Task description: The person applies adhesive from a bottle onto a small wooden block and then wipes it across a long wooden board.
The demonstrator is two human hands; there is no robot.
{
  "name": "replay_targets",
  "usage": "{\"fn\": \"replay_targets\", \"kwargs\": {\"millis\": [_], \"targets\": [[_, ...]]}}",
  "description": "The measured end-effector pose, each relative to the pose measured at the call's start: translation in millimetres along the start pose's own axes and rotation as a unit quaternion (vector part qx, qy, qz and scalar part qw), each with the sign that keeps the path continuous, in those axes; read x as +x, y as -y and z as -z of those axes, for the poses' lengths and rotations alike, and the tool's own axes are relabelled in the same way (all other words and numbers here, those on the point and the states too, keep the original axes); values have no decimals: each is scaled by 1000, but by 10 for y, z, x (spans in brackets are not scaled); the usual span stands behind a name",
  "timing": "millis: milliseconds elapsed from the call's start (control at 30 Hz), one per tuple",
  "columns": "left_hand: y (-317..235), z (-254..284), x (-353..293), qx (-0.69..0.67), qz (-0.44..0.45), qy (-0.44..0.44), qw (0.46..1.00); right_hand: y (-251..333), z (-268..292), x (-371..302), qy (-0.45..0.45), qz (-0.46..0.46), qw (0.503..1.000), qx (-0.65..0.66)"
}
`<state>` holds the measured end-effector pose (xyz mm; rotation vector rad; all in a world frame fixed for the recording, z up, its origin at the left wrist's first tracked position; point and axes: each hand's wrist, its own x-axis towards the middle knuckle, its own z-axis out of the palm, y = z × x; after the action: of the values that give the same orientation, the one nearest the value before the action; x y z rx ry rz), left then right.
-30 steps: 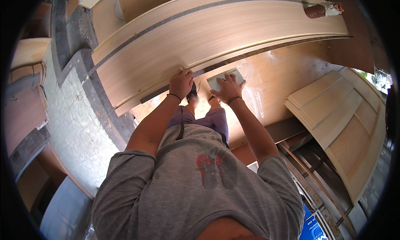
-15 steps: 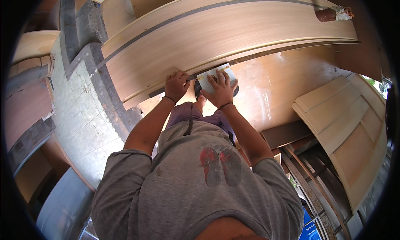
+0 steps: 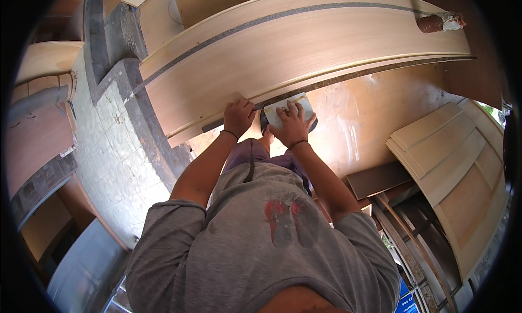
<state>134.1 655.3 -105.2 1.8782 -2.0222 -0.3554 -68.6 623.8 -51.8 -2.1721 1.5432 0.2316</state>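
Note:
A long pale wood-look panel (image 3: 326, 41) lies across in front of me, with a dark narrow strip (image 3: 348, 81) along its near edge. My left hand (image 3: 239, 118) is at that edge with its fingers curled, pinching the strip near its left end. My right hand (image 3: 291, 124) grips a small whitish plate (image 3: 308, 104) stained yellow-brown, its fingers spread over the top. The plate lies close to the panel's near edge, above a dark rounded thing (image 3: 314, 124) that is mostly hidden. Whether the plate touches the strip, I cannot tell.
A brown roll with a whitish wrapped end (image 3: 440, 23) rests on the panel's far right. Several pale boards (image 3: 451, 150) are stacked at the right, beside a dark brown board (image 3: 379, 178). Pale floor tiles (image 3: 111, 150) and more wooden pieces (image 3: 41, 117) are at the left.
The whole view has shifted slightly, so things sit a little further right and lower. The plate under my right hand has come slightly nearer to me; my left hand stays at the strip.

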Motion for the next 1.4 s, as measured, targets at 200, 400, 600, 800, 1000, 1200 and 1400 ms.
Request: {"fn": "replay_targets", "kwargs": {"millis": [200, 400, 600, 800, 1000, 1200, 1400], "targets": [[-4, -12, 15, 1, -9, -5, 1000, -50, -1, 152, -29, 0, 1000, -7], [-21, -10, 15, 1, 12, 9, 1000, -40, -4, 103, -10, -6, 1000, -16], [-27, 2, -5, 6, 2, 6, 1000, 32, 175, 163, 37, -12, 999, -5], [-29, -5, 6, 0, 8, 1, 1000, 10, 116, 98, 37, -14, 999, -1], [-7, -7, 10, 3, 6, 12, 1000, -18, 119, 113, 21, -10, 1000, -1], [-12, -18, 1, 6, 3, -3, 1000, -262, 219, -16, 33, -31, 999, -12], [-7, -28, 5, -9, 4, -3, 1000, -772, 174, 221, -102, 9, 994, -26]]}}
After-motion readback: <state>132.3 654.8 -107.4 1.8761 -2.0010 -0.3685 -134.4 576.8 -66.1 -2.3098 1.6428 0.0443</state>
